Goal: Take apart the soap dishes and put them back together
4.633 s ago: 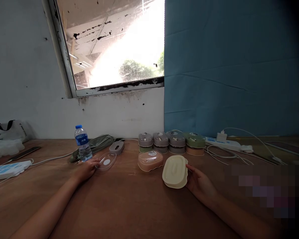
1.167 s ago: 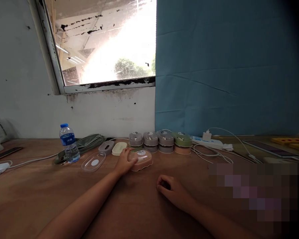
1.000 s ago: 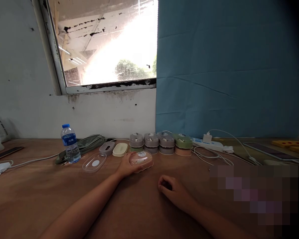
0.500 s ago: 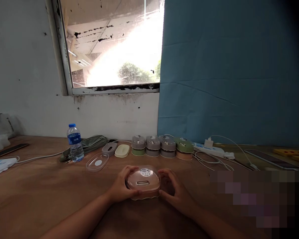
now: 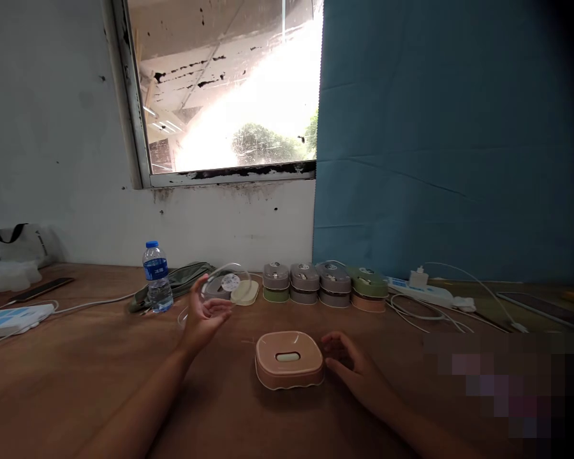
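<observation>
My left hand [image 5: 205, 319] is raised over the table and pinches a clear plastic cover [image 5: 230, 282] with a round printed sticker at its edge. In front of me rests a pink rounded box [image 5: 289, 366] with a slot in its top and a cream wavy rim. My right hand [image 5: 347, 360] is beside the box's right side, fingers curved and apart from the thumb, holding nothing. Behind the clear cover lie a cream oval piece [image 5: 245, 292] and a grey slotted lid [image 5: 215, 290], the lid partly hidden.
Several stacked boxes, among them a green-topped one [image 5: 369, 284], line the wall. A water bottle [image 5: 157, 280] stands before a green pouch [image 5: 191, 274]. A power strip [image 5: 421, 291] with cables lies to the right, and a phone [image 5: 43, 289] to the left.
The clear cover has come off the pink box and moved up and left in my left hand. My right hand has shifted slightly away from the box. The view has turned a little left.
</observation>
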`<state>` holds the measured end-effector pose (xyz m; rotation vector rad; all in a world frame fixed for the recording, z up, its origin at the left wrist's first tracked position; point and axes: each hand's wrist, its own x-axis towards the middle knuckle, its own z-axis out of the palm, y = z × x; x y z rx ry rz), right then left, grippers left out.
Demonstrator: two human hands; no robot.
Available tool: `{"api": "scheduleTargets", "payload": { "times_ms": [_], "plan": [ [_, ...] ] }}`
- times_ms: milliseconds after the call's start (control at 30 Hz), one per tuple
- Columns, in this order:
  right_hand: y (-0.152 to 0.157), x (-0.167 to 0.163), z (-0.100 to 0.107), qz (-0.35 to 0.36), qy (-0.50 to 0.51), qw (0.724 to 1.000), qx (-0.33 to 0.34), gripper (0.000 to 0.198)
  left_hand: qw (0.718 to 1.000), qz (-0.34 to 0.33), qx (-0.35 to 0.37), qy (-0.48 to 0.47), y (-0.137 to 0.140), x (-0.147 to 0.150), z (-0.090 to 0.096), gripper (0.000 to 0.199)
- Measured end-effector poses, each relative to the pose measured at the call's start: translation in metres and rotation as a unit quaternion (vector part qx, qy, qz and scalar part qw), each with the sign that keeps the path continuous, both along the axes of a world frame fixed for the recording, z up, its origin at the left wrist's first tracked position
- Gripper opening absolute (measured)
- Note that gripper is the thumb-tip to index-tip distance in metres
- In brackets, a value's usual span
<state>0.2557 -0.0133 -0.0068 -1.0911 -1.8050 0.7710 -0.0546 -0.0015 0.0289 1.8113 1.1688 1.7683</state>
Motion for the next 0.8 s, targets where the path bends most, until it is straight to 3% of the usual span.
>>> {"api": "scheduleTargets", "payload": {
  "times_ms": [167,300,433,533,633,800],
  "plan": [
    [-0.001,-0.002,0.006,0.02,0.002,1.0,-0.017,0.012,0.979,0.134,0.093,0.124,-0.006,-0.056,0.0,0.064],
    [-0.002,-0.003,0.009,0.025,-0.012,0.999,-0.022,0.01,0.911,0.222,0.122,0.325,-0.014,-0.098,-0.003,0.052],
    [-0.001,-0.001,0.006,0.031,-0.011,0.999,-0.013,0.012,0.832,0.215,0.089,0.503,-0.019,-0.121,-0.005,0.06],
    [0.001,0.0,0.004,0.038,-0.013,0.999,-0.016,0.013,0.793,0.211,0.047,0.57,-0.02,-0.123,-0.005,0.059],
    [0.001,-0.001,0.005,0.043,-0.017,0.999,-0.025,0.013,0.784,0.192,0.036,0.589,-0.019,-0.118,-0.006,0.06],
    [0.0,-0.001,0.007,0.041,-0.02,0.999,-0.021,0.013,0.824,0.164,0.056,0.54,-0.016,-0.11,-0.011,0.056]
  ]
}}
